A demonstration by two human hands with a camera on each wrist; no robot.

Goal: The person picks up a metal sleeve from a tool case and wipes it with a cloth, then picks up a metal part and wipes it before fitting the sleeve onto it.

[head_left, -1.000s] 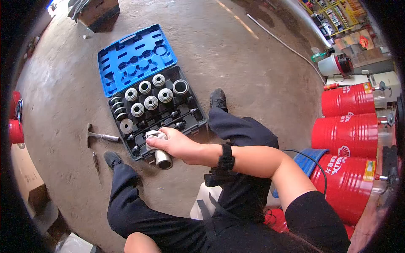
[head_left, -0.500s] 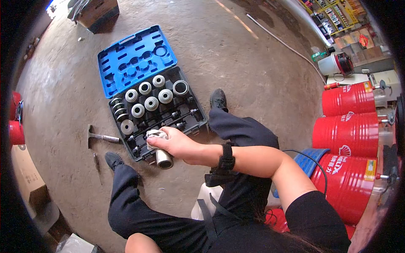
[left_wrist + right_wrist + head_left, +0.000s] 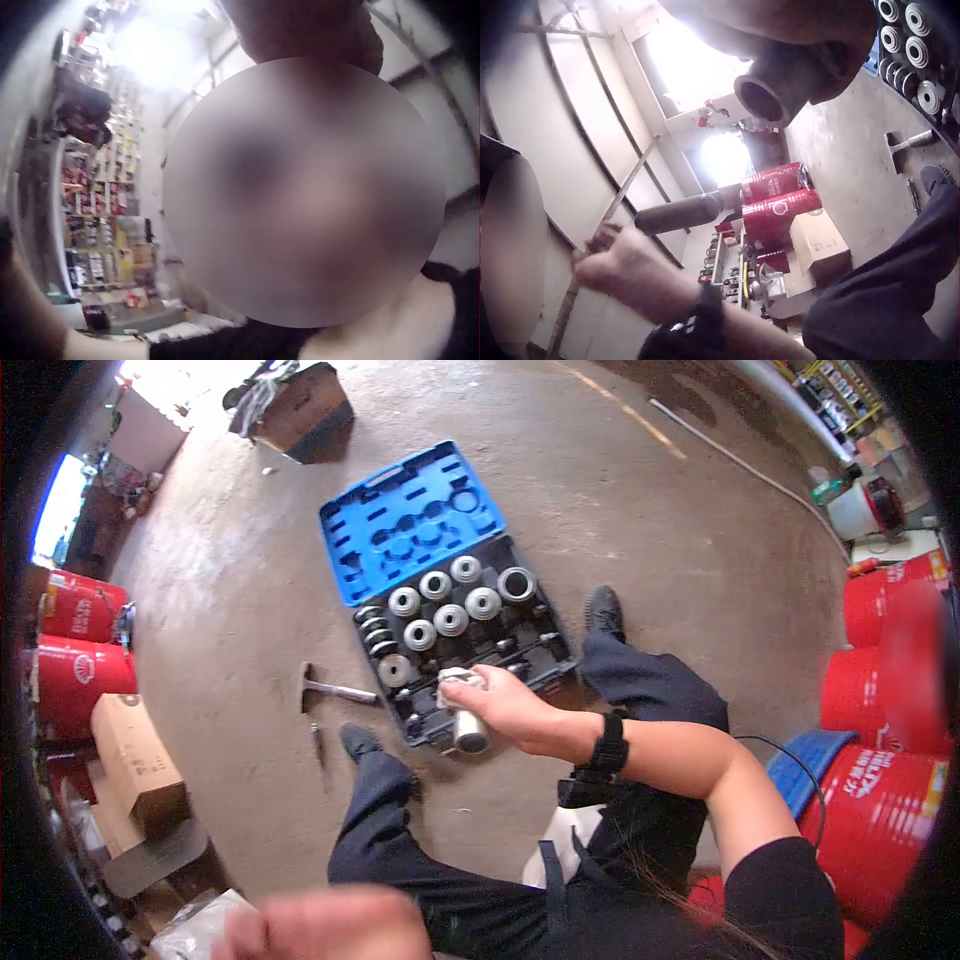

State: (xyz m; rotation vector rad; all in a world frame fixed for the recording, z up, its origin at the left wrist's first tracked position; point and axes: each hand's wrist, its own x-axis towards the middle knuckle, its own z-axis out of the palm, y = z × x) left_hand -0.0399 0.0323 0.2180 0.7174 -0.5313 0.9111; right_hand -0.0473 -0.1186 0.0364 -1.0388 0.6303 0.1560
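In the head view, my right hand (image 3: 508, 708) grips a short metal tube (image 3: 470, 734) with a whitish cloth (image 3: 458, 682) around its upper part, above the near edge of an open tool case (image 3: 567, 672). The tube's (image 3: 763, 100) open end shows under the right hand (image 3: 780, 26) in the right wrist view. My left hand (image 3: 325, 926) is a blur at the bottom of the head view. Raised, with fingers loosely bent, the left hand (image 3: 634, 268) appears in the right wrist view with nothing visible in it.
Ringed metal pieces (image 3: 451, 620) and dark rods lie in the case, whose blue lid (image 3: 400, 510) is folded back. A hammer (image 3: 340, 691) and a thin tool (image 3: 318, 743) are on the floor to its left. Red drums (image 3: 880, 800) stand at right, cardboard boxes (image 3: 140, 760) at left.
My left hand has come into the head view at the bottom. The head view has turned left, so the scene sits further right in it. The right hand keeps its grip on the tube.
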